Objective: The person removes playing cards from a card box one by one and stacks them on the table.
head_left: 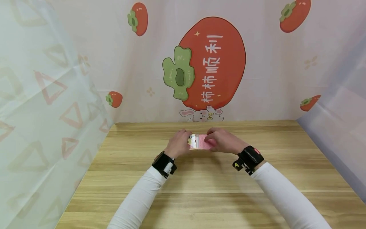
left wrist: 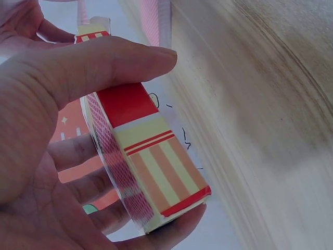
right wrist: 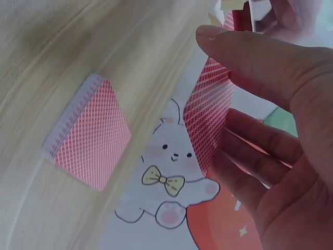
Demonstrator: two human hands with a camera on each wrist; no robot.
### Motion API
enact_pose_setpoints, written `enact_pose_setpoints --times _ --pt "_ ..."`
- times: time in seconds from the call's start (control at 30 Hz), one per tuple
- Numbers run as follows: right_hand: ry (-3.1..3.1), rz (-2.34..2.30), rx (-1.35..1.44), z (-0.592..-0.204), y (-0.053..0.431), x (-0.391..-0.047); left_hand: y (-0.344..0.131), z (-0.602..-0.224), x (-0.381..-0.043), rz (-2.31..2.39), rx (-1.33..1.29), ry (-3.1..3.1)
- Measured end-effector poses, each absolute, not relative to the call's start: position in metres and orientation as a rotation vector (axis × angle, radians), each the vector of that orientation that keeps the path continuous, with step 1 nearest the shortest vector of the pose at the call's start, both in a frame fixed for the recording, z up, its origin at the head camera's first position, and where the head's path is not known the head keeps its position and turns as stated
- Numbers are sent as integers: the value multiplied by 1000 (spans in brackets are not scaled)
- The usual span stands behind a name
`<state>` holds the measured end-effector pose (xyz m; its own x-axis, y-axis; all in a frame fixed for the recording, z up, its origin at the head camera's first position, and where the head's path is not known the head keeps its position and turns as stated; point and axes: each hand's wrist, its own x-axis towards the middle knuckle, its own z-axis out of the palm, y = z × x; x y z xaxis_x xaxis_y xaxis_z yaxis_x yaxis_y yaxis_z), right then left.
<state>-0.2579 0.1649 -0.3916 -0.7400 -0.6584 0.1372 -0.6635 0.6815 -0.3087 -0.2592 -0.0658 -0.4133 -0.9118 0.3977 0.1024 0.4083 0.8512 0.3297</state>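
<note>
A small card box (left wrist: pixel 156 156), with red, cream and orange stripes and a pink patterned side, is held by my left hand (head_left: pixel 178 143). The thumb lies over its narrow side in the left wrist view, with the fingers round the back and bottom. My right hand (head_left: pixel 226 141) pinches a thin playing card (right wrist: pixel 209 117) with a red-and-white patterned back, thumb on one side and fingers on the other. Its far end is close to the box's end. A stack of cards (right wrist: pixel 96 135) with the same back lies on the table beside the right hand.
The wooden table (head_left: pixel 200 197) reaches to a white cloth backdrop (head_left: pixel 266 79) printed with persimmons and a rabbit, just behind both hands. Another cloth (head_left: pixel 43 127) hangs along the left side. Each wrist wears a black strapped camera mount (head_left: pixel 165 164).
</note>
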Motion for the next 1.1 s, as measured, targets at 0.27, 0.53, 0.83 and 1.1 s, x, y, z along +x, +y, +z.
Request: enact_pose_setpoints --times 0.27,0.53,0.83,1.1 --pt "-2934 597 987 -387 180 -258 -72 -418 -259 -626 -592 -2976" --pt "-2950 609 774 -389 189 -260 -76 -421 -260 -672 -526 -2992" --pt "-2880 429 566 -404 186 -264 -78 -422 -260 -666 -516 -2991" --pt "-2923 432 371 -416 176 -269 -78 -422 -259 -660 -508 -2993"
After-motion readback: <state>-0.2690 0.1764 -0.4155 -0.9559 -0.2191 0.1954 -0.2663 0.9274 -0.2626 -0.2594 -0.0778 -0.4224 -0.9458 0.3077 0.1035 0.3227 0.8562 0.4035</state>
